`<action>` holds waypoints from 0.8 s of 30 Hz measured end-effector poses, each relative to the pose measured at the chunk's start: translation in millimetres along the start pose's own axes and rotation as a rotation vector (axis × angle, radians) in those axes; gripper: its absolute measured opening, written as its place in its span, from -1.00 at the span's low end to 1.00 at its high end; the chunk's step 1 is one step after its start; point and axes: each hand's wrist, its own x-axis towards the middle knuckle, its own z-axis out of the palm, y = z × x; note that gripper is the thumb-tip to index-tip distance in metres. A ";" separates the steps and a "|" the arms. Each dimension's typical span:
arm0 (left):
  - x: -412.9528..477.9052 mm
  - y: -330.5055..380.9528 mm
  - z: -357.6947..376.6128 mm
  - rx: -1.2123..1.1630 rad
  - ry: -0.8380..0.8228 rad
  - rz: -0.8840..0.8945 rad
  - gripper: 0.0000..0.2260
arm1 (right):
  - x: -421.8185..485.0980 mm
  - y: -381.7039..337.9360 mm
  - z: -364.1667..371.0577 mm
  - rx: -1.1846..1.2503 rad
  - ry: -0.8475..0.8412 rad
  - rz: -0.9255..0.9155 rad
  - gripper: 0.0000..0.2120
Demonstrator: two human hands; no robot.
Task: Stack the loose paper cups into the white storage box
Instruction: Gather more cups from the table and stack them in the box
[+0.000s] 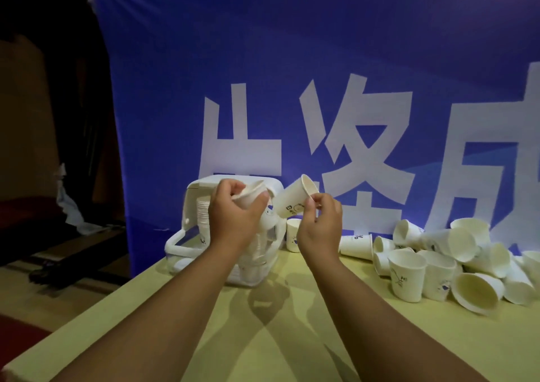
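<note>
The task is judged partly done. Nested columns of cups are seen inside the white plastic storage box, which stands at the left end of the pale yellow bench. A large heap of loose white paper cups, some upright and some tipped, is left at the right, well apart from the box. One small plain white cup is gripped above the box by the left hand, fingers curled round it. A tilted blue-printed cup is pinched at its rim by the right hand, just beside it.
</note>
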 end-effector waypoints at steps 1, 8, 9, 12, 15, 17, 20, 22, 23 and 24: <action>10.4 -2.1 2.7 -0.003 0.006 0.005 -0.64 | 6.1 -0.6 8.8 0.027 0.015 0.002 -0.98; 34.2 -40.8 15.4 -0.010 0.007 0.002 -0.48 | 27.8 10.5 44.5 0.121 0.104 -0.019 -0.96; 31.8 -48.5 17.1 -0.010 -0.005 -0.002 -0.49 | 27.3 13.3 46.9 0.112 0.105 -0.039 -0.94; 22.1 -68.1 21.7 0.008 -0.043 -0.004 -0.51 | 28.0 17.5 48.8 0.073 0.083 -0.109 -0.91; 15.9 -78.3 23.5 0.068 -0.129 0.006 -0.44 | 32.1 15.5 44.5 0.057 0.072 -0.178 -0.89; 14.2 -82.8 21.1 0.084 -0.211 -0.006 -0.37 | 33.6 14.3 43.3 0.040 0.036 -0.211 -0.91; 10.7 -88.6 9.8 0.105 -0.294 -0.036 -0.23 | 31.4 11.1 43.6 -0.002 -0.059 -0.250 -0.87; 9.0 -92.2 2.1 0.092 -0.313 -0.053 -0.12 | 29.4 9.1 45.4 -0.030 -0.137 -0.280 -0.87; 9.0 -93.2 -0.8 0.087 -0.318 -0.058 -0.07 | 27.9 8.6 47.1 -0.043 -0.175 -0.297 -0.87; 9.5 -93.3 -2.8 0.086 -0.325 -0.061 -0.03 | 26.4 8.8 49.2 -0.063 -0.213 -0.314 -0.87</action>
